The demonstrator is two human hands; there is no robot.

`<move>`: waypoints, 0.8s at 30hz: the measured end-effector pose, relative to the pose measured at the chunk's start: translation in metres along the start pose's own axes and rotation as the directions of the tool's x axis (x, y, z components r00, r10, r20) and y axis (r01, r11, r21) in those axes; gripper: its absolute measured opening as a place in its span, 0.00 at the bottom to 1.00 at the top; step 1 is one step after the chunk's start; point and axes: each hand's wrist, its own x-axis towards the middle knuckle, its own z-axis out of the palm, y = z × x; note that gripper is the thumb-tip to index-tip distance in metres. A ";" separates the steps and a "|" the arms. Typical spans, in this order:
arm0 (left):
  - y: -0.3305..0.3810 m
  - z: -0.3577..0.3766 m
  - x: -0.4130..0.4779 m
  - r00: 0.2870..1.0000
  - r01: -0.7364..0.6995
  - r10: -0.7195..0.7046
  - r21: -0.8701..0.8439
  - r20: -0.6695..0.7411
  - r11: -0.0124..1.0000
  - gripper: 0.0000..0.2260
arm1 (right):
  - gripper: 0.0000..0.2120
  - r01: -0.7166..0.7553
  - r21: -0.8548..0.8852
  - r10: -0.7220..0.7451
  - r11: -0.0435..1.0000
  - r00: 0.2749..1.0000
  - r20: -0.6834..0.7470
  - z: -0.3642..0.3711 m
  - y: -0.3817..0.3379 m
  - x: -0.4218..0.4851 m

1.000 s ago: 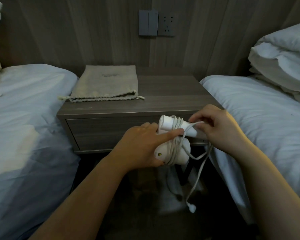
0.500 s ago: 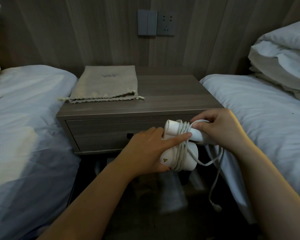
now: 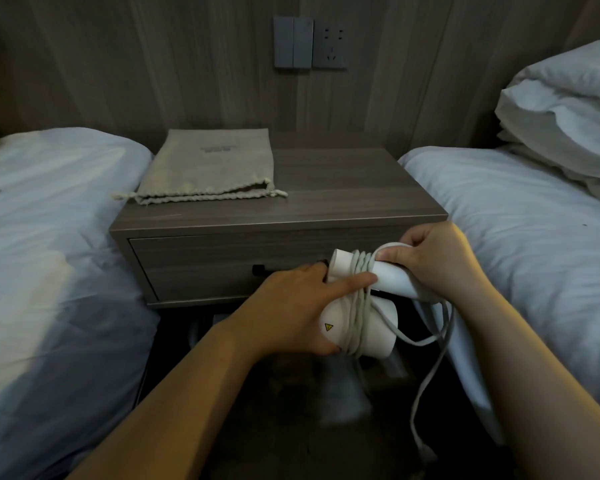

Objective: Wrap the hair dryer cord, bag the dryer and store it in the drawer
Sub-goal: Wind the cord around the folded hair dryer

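Dryer [image 3: 357, 327] sits in front of the closed drawer [image 3: 229, 268], my left grip [image 3: 291, 317] clamped on its body. My right grip [image 3: 430, 261] pinches the cord [image 3: 359, 271] against the handle. Bag [image 3: 212, 168] lies at 11 o'clock on the tabletop [image 3: 343, 188].

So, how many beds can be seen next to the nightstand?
2. One bed is left of the nightstand, one bed is right of it. Both run out of frame.
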 end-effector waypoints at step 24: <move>-0.029 -0.010 -0.005 0.974 0.211 -0.169 -0.339 0.150 0.917 0.44 | 0.14 -0.025 0.372 0.024 0.928 1.000 0.008 0.008 0.042 0.023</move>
